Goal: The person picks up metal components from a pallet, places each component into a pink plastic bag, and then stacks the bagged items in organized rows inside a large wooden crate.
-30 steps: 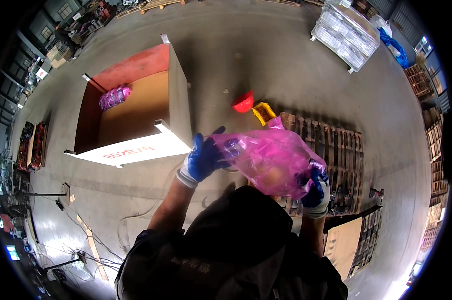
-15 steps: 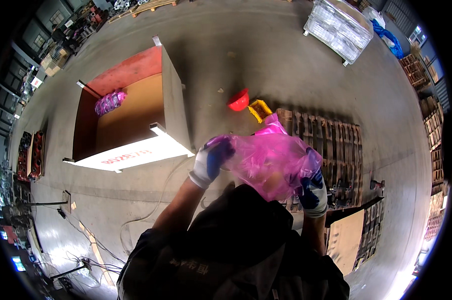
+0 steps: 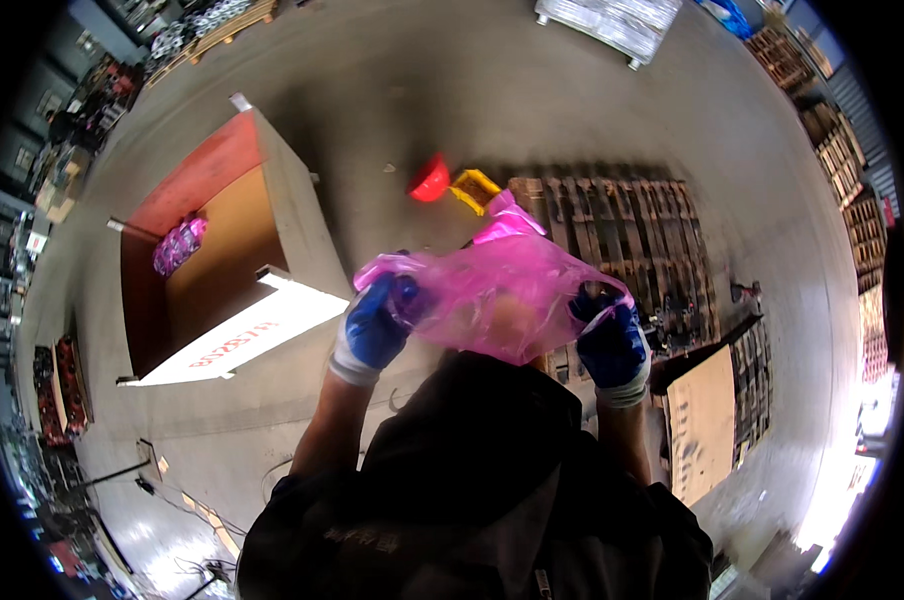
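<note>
A thin, see-through pink plastic bag [image 3: 492, 300] stretches between my hands in front of my chest. On its left edge, my left hand [image 3: 377, 322], in a blue-and-white work glove, is closed. My right hand [image 3: 612, 345], gloved alike, grips the opposite edge with fingers curled into the film. Brighter pink film [image 3: 509, 218] shows just beyond the bag; whether the two are joined I cannot tell. Off to the left stands a large open box [image 3: 307, 200] with a brown bottom. Inside it, by the far left wall, lies a pink-and-purple wrapped bundle [image 3: 180, 246].
Past the bag, a red bowl [image 3: 431, 179] and a yellow bin [image 3: 474, 190] sit on the floor. Wooden pallets [image 3: 617, 235] lie to the right, with a cardboard sheet [image 3: 700, 425] nearer me. A film-wrapped load [image 3: 612, 22] stands far off. Cables trail at lower left.
The bag is now spread wider and flatter between my hands. My left hand has shifted left in the picture, my right slightly up. The surroundings have also shifted left as the view turned.
</note>
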Available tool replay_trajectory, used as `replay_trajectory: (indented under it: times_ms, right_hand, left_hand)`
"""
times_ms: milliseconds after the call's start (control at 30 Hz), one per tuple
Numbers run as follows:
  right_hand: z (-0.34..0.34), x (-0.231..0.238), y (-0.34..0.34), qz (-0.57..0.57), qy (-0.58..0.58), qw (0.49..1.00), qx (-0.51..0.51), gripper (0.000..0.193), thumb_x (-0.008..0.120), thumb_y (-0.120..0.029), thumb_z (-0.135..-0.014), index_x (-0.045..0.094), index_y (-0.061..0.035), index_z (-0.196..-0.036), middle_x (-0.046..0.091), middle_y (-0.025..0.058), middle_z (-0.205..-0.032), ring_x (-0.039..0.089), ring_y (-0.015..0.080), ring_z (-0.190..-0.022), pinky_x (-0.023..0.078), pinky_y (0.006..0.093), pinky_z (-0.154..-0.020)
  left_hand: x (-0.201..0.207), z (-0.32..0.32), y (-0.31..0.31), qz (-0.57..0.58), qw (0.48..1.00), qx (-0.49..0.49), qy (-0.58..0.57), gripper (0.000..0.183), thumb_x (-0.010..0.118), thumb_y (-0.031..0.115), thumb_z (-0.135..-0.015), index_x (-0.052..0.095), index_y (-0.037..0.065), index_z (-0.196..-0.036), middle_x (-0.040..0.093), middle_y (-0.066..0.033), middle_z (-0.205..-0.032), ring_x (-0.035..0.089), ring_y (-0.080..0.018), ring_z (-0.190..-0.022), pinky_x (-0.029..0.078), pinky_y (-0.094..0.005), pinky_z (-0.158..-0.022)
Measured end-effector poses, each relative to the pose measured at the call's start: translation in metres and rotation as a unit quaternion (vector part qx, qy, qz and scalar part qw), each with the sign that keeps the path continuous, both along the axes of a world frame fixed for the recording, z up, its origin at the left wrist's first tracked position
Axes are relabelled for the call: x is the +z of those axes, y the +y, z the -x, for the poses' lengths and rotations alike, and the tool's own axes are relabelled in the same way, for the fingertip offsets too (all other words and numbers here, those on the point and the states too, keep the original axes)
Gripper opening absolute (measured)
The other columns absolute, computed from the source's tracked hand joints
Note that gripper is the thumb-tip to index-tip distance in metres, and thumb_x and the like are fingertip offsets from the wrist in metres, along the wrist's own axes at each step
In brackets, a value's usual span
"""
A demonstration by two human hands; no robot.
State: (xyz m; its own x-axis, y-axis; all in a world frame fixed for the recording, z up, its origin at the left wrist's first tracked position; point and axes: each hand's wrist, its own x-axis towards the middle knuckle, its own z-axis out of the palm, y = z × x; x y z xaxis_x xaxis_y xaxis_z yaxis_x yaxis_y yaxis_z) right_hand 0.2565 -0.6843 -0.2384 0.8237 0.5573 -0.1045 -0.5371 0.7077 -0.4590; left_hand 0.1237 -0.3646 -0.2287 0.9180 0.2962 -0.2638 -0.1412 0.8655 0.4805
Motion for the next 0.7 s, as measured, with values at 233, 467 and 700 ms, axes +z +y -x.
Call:
replay_trajectory:
  times_ms: [233,467,700]
  right_hand:
    - [0.019,0.035,-0.019,-0.004,-0.050,0.996,-0.079,0.034,0.049,-0.006,-0.097,0.054,-0.0012,-0.130,0.062,0.0148,-0.122,0.060,0.0289,-0.113,0.040,0.0540,-0.109]
    - [0.059,0.054,-0.072,0.299,-0.122,0.905,-0.276,0.029,0.062,-0.022,-0.092,0.060,-0.0042,-0.115,0.062,0.0082,-0.088,0.060,0.0259,-0.082,0.050,0.0403,-0.073]
    - [0.053,0.074,-0.129,0.245,-0.306,0.902,-0.180,0.028,0.065,-0.018,-0.091,0.063,0.0011,-0.111,0.066,0.0102,-0.083,0.062,0.0246,-0.073,0.051,0.0369,-0.066]
  left_hand:
    - [0.027,-0.005,-0.005,-0.391,0.919,-0.043,0.028,0.031,0.069,0.004,-0.090,0.063,-0.008,-0.118,0.071,-0.0116,-0.096,0.068,-0.0167,-0.084,0.055,-0.0273,-0.077]
    - [0.063,-0.023,-0.031,-0.341,0.939,0.002,-0.052,0.047,0.076,0.017,-0.084,0.061,-0.013,-0.117,0.067,-0.0189,-0.102,0.066,-0.0221,-0.082,0.054,-0.0359,-0.087]
    - [0.056,-0.019,-0.047,-0.445,0.891,-0.069,-0.062,0.046,0.078,0.028,-0.086,0.059,-0.006,-0.111,0.067,-0.0193,-0.095,0.061,-0.0186,-0.060,0.051,-0.0279,-0.053]
